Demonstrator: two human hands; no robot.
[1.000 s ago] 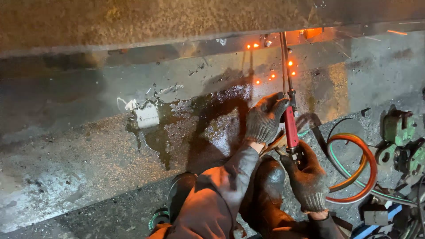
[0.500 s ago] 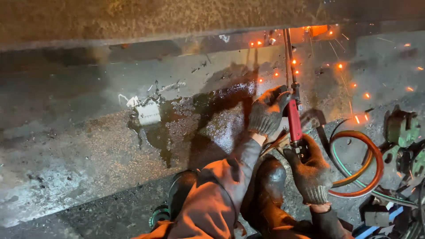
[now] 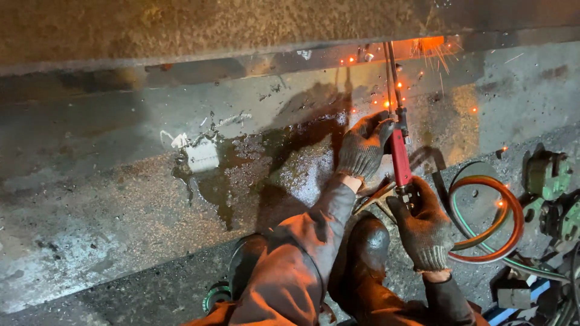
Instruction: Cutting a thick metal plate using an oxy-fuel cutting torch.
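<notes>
Both gloved hands clamp the torch (image 3: pixel 400 154), left hand (image 3: pixel 362 148) up the red barrel, right hand (image 3: pixel 423 226) at the valve end; rigid, likely hose-heavy, its tip sparks at the beam (image 3: pixel 181 30).

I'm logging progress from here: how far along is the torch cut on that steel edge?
Done: hard to tell; no finished cut line shows clearly along the steel edge. In hand: the left hand steadies the red cutting torch, the right hand grips its rear, and sparks fly at the tip. Left: the edge to the left of the tip looks intact.
</notes>
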